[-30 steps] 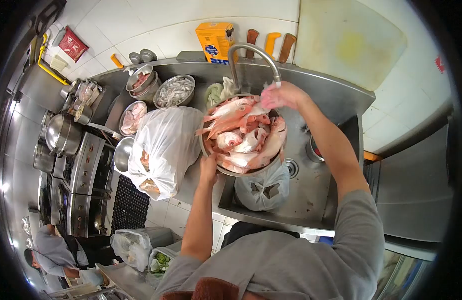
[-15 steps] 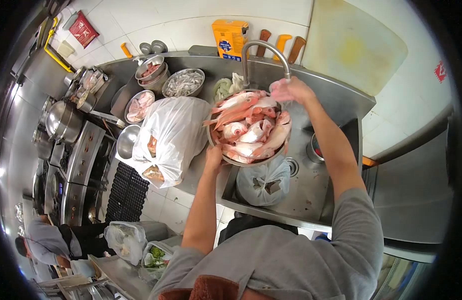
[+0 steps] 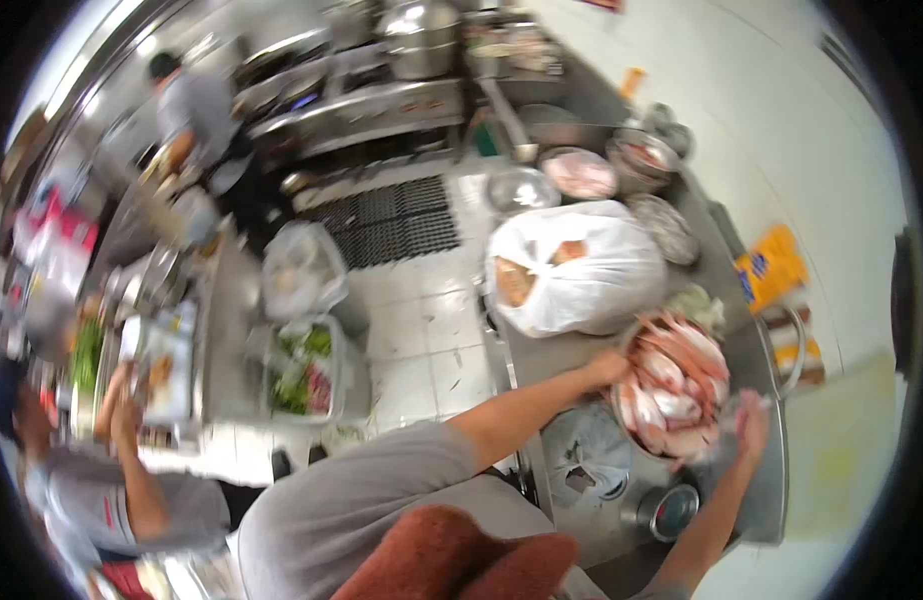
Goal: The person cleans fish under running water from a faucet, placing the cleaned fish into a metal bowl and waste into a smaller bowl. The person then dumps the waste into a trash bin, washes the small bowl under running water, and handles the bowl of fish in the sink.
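A round metal bowl heaped with red whole fish sits over the sink. My left hand grips the bowl's rim on its near-left side, with the thumb and fingers partly hidden at the edge. On the bowl's other side, beneath the curved faucet, is my right hand, wet and smeared by motion, so its fingers are unclear. Water appears to splash between it and the bowl. A tied plastic bag lies in the sink below the bowl, beside a small metal pot.
A large white bag stands on the counter near bowls of raw food. An orange box leans by the wall. Two co-workers stand leftward, one at a cutting board. Lined bins stand on the floor.
My view has swung left, bringing the co-workers and bins into fuller sight. My left hand stays on the bowl's rim. My right hand has come down from the faucet's mouth towards the bowl's side.
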Demonstrator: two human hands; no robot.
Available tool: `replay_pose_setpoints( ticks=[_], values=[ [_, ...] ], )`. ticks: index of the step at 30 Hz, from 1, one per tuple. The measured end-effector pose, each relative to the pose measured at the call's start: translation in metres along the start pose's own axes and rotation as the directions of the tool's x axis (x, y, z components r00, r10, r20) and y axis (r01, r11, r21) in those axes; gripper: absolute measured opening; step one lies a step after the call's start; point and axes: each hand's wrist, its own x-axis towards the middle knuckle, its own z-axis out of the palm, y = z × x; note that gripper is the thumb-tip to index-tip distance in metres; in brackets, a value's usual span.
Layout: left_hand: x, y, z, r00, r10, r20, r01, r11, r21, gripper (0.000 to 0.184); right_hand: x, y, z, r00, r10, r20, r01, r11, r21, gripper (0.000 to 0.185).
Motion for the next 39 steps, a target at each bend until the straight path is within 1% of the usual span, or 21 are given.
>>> replay_pose_setpoints(
  ticks=[1, 3, 4, 5, 9, 13, 15, 16, 18, 19, 21, 24, 25, 26, 28, 30, 31, 33, 36, 37, 39],
  values=[
    [0.006, -0.009, 0.007, 0.993, 0.112, 0.04, -0.117, 0.982, 0.151, 0.029, 0.003, 0.008, -0.003, 0.997, 0.019, -0.07, -0.021, 1.0, -0.016, 0.024],
    [0.0, -0.001, 0.007, 1.0, 0.019, -0.024, -0.018, 0.999, 0.039, 0.031, -0.001, 0.012, 0.018, 0.986, -0.042, -0.161, 0.084, 0.961, 0.262, 0.018],
    [-0.009, 0.013, 0.001, 0.998, -0.048, -0.043, 0.044, 0.995, -0.087, 0.031, 0.006, 0.018, 0.02, 0.989, -0.051, -0.137, 0.086, 0.96, 0.265, 0.018],
    [-0.018, 0.02, 0.001, 0.992, -0.12, -0.04, 0.108, 0.97, -0.216, 0.033, 0.017, 0.031, 0.011, 0.986, -0.109, -0.122, 0.126, 0.981, 0.144, 0.014],
    [-0.028, 0.032, -0.003, 0.982, -0.169, -0.085, 0.152, 0.972, -0.178, 0.037, 0.037, 0.042, -0.01, 0.972, -0.196, -0.126, 0.173, 0.969, -0.178, 0.012],
    [-0.032, 0.038, -0.007, 0.981, -0.172, -0.094, 0.164, 0.982, -0.09, 0.039, 0.045, 0.052, -0.008, 0.976, -0.152, -0.158, 0.133, 0.983, -0.129, 0.021],
    [-0.029, 0.031, -0.002, 0.984, -0.144, -0.105, 0.138, 0.989, -0.062, 0.039, 0.047, 0.056, -0.009, 0.939, -0.341, -0.037, 0.34, 0.94, -0.014, 0.024],
    [-0.028, 0.027, 0.002, 0.982, -0.144, -0.123, 0.136, 0.988, -0.075, 0.039, 0.046, 0.06, -0.008, 0.941, -0.338, -0.037, 0.337, 0.941, -0.019, 0.024],
    [-0.025, 0.031, 0.0, 0.98, -0.131, -0.149, 0.119, 0.989, -0.085, 0.04, 0.035, 0.038, 0.015, 0.941, -0.152, -0.303, 0.172, 0.984, 0.042, 0.028],
    [-0.024, 0.032, -0.001, 0.982, -0.131, -0.137, 0.121, 0.99, -0.077, 0.039, 0.038, 0.04, 0.008, 0.941, -0.158, -0.299, 0.178, 0.983, 0.039, 0.028],
    [-0.02, 0.025, -0.001, 0.981, -0.14, -0.135, 0.13, 0.988, -0.079, 0.039, 0.037, 0.041, -0.004, 0.98, -0.054, -0.192, 0.053, 0.999, -0.012, 0.028],
    [-0.011, 0.018, 0.002, 0.989, -0.146, -0.02, 0.142, 0.982, -0.127, 0.038, 0.012, 0.017, 0.0, 0.983, 0.025, -0.184, -0.034, 0.998, -0.046, 0.03],
    [-0.008, 0.017, 0.004, 0.989, -0.147, -0.02, 0.143, 0.979, -0.143, 0.039, 0.024, 0.035, -0.005, 0.983, 0.026, -0.182, -0.035, 0.998, -0.045, 0.03],
    [-0.011, 0.018, 0.002, 0.989, -0.147, -0.02, 0.143, 0.979, -0.149, 0.039, 0.037, 0.056, -0.007, 0.971, -0.086, -0.223, 0.096, 0.995, 0.033, 0.03],
    [-0.023, 0.029, -0.005, 0.985, -0.171, 0.009, 0.17, 0.968, -0.185, 0.04, 0.044, 0.067, -0.008, 0.943, -0.193, -0.272, 0.228, 0.968, 0.106, 0.03],
    [-0.034, 0.044, -0.011, 0.981, -0.19, 0.032, 0.193, 0.957, -0.216, 0.04, 0.036, 0.05, -0.007, 0.966, -0.111, -0.235, 0.097, 0.993, -0.07, 0.028],
    [-0.038, 0.047, -0.012, 0.98, -0.199, 0.017, 0.198, 0.953, -0.228, 0.041, 0.029, 0.038, -0.004, 0.966, -0.116, -0.231, 0.103, 0.993, -0.065, 0.028],
    [-0.04, 0.046, -0.016, 0.977, -0.211, 0.001, 0.205, 0.948, -0.242, 0.042, 0.011, 0.015, -0.002, 0.996, 0.021, -0.089, -0.037, 0.982, -0.183, 0.026],
    [-0.042, 0.047, -0.015, 0.98, -0.198, 0.023, 0.198, 0.955, -0.222, 0.043, -0.009, -0.021, 0.011, 0.993, 0.1, -0.062, -0.114, 0.94, -0.32, 0.026],
    [-0.044, 0.049, -0.016, 0.977, -0.212, 0.024, 0.212, 0.952, -0.222, 0.043, -0.006, -0.015, 0.006, 0.993, 0.098, -0.066, -0.114, 0.938, -0.326, 0.026],
    [-0.036, 0.044, -0.011, 0.975, -0.219, 0.029, 0.22, 0.948, -0.229, 0.044, 0.011, 0.003, -0.001, 0.992, 0.041, -0.115, -0.057, 0.989, -0.139, 0.029]
  ],
)
